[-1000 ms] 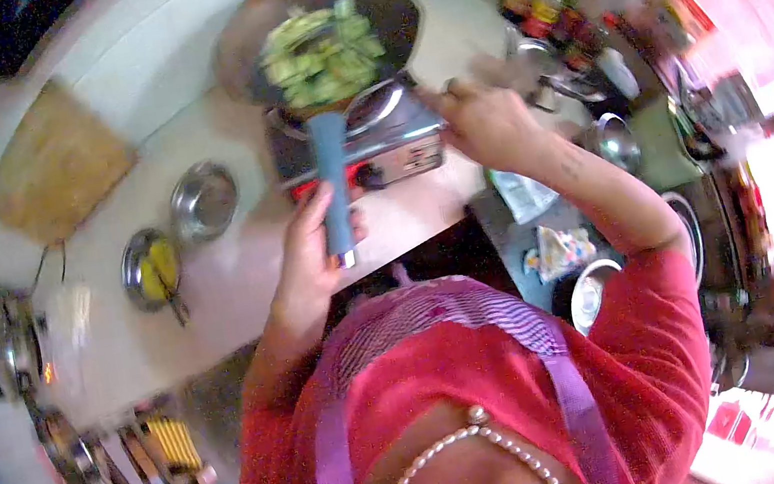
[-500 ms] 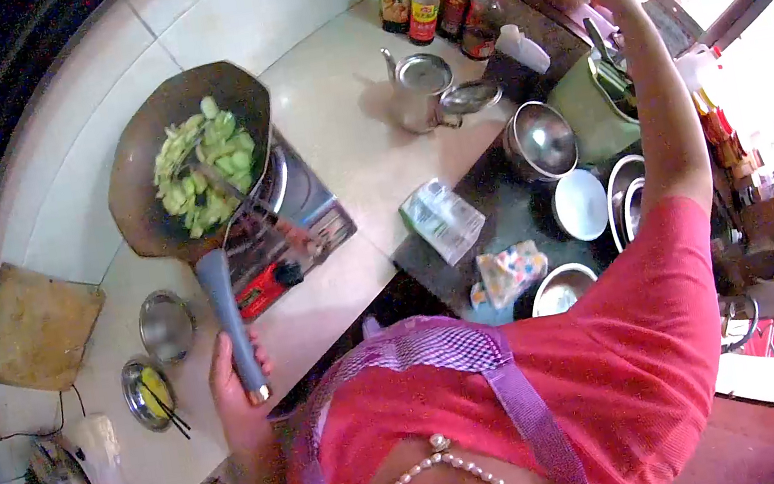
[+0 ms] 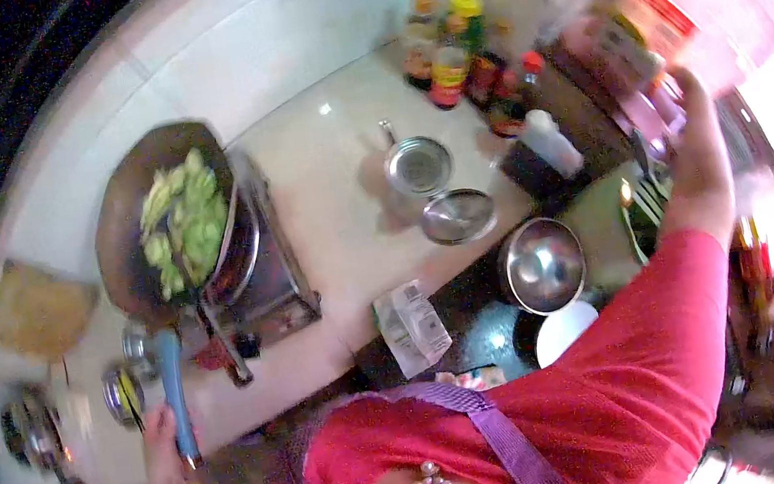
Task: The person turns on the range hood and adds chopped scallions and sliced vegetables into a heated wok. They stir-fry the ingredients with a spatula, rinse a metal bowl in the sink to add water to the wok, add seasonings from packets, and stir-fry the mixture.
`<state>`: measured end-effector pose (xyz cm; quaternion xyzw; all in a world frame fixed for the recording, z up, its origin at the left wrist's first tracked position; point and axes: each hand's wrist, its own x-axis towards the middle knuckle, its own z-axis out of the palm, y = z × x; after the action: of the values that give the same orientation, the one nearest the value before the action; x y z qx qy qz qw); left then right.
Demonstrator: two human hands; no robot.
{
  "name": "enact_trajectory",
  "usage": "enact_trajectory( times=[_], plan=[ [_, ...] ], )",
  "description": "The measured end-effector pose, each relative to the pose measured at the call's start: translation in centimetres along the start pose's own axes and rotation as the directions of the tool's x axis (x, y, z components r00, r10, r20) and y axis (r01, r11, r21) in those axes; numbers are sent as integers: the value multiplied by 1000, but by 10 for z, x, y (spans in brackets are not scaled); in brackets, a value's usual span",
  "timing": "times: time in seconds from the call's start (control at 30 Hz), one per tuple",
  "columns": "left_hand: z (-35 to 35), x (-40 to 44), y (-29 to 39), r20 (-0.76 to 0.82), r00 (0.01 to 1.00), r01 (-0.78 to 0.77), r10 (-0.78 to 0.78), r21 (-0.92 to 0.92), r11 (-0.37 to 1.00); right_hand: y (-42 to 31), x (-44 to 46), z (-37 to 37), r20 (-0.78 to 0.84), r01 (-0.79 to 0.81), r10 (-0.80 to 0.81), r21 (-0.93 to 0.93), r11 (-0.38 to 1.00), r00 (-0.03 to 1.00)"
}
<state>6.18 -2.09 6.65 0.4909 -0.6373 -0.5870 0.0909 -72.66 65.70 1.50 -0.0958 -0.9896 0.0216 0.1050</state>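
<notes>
My left hand (image 3: 167, 441) is closed around the blue-grey handle (image 3: 174, 377) of a wok (image 3: 122, 218). Sliced green vegetables (image 3: 189, 223) lie in the wok, which sits tilted over a portable stove (image 3: 279, 249). A spatula (image 3: 222, 344) rests in it, its handle sticking out over the rim towards me. At the upper right, my right hand (image 3: 688, 98) reaches up to the window ledge, beside an orange and yellow box (image 3: 651, 23) and a pale purple container (image 3: 659, 120). Its fingers are blurred, so whether it grips anything is unclear.
Sauce bottles (image 3: 448, 70) stand in the back corner. A metal strainer pot (image 3: 419, 166) with its lid (image 3: 458, 216), a carton (image 3: 413, 329), a steel bowl (image 3: 543, 265) and a white bowl (image 3: 566, 330) sit nearer. A cutting board (image 3: 41, 309) leans at the left.
The whole view has shifted and turned. My right hand has come down slightly beside the box on the ledge. My left hand keeps hold of the wok handle.
</notes>
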Motion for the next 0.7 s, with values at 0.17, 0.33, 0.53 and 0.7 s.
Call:
enact_trajectory(
  times=[0.17,0.33,0.53,0.7],
  plan=[
    [9,-1,13,-90,994,72,-65,85,994,34,26,43,29,-11,13,-81,997,999],
    [14,-7,17,-76,996,50,-47,34,998,29,34,33,-37,-36,35,-37,999,999],
    [2,-2,-2,13,1000,-7,7,-27,1000,-40,57,-65,-326,124,-38,250,960,945],
    [12,-4,28,-12,790,-430,613,701,568,-103,5,-185,-501,329,-33,514,792,865]
  ],
)
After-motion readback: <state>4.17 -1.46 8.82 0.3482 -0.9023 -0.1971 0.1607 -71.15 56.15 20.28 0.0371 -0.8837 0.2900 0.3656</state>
